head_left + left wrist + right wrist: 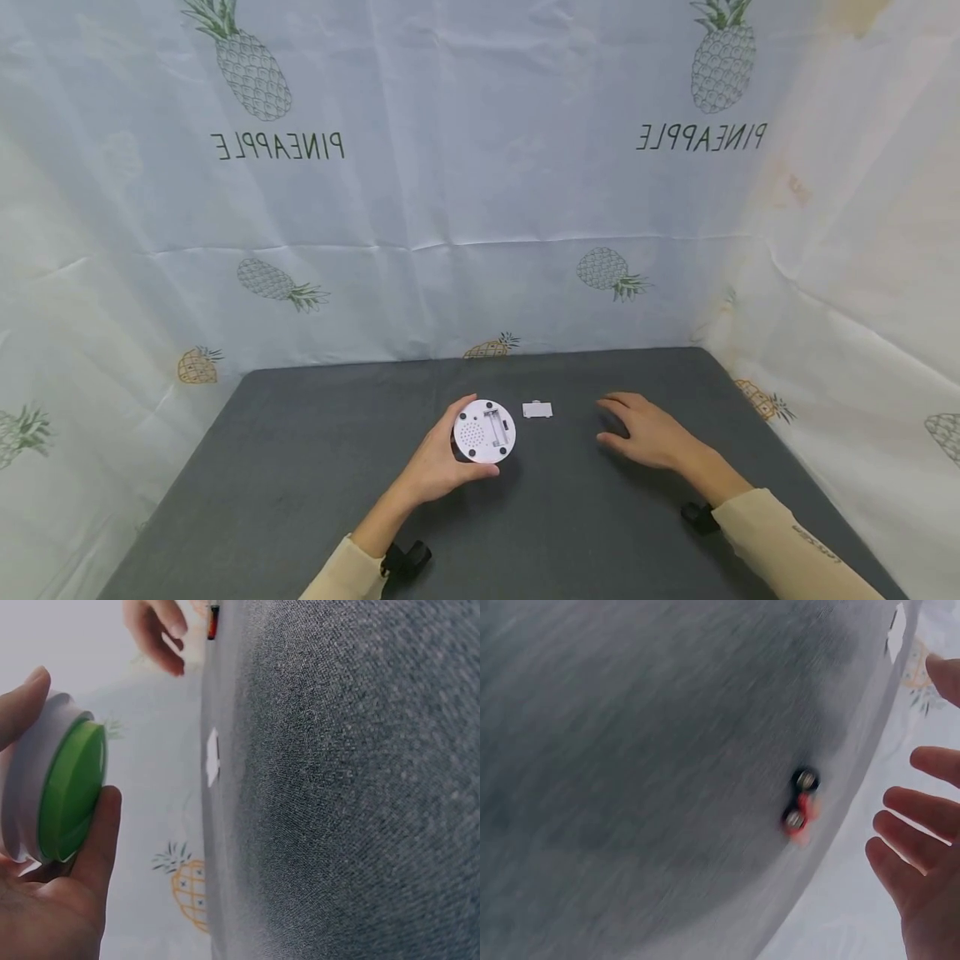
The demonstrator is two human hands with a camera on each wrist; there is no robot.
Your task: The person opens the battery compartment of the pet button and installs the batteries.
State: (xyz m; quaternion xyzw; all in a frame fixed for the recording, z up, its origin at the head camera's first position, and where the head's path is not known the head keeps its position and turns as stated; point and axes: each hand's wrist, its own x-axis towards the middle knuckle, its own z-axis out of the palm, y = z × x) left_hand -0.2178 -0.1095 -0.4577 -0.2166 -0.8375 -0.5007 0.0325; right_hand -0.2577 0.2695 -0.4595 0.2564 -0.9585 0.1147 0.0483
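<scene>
My left hand (433,468) grips a round white device (472,434) by its rim, fingers on the far side and thumb along the near edge. Its underside faces the head camera, showing small dark feet, a patch of holes and an uncovered battery compartment (496,427). The left wrist view shows its green face (73,795). My right hand (651,435) hovers over the table at the right, fingers loosely bent and holding nothing. Below it in the right wrist view lie two black-and-red batteries (806,780), somewhat blurred. The hand hides them in the head view.
A small white battery cover (537,409) lies on the dark grey table (337,467) between the hands. White curtains (480,183) printed with pineapples hang behind the table and along its sides.
</scene>
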